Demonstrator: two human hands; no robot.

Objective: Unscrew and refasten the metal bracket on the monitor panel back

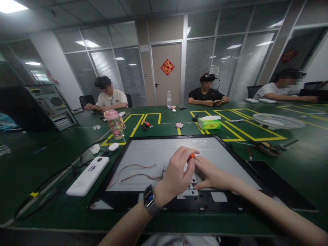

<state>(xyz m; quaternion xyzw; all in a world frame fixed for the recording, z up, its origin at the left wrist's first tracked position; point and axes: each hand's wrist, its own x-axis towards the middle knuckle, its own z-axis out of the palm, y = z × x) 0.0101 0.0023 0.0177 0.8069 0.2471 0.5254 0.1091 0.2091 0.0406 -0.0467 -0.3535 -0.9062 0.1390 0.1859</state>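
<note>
A flat grey panel in a black frame (pixel 153 150) lies on the green table in front of me, with thin red and white wires (pixel 133 176) across its lower left. My left hand (pixel 176 176), with a watch on the wrist, is curled round an orange-handled screwdriver (pixel 192 156) held upright over a small metal part at the panel's lower middle. My right hand (pixel 210 174) rests beside it, fingers pressed down on the panel near the tool's tip. The tip itself is hidden by my fingers.
A white power bank (pixel 88 176) and black cables lie to the left. A pink-lidded bottle (pixel 115 124), a green tissue box (pixel 209 123) and a white fan grille (pixel 278 120) stand farther back. Three people sit at the table's far side.
</note>
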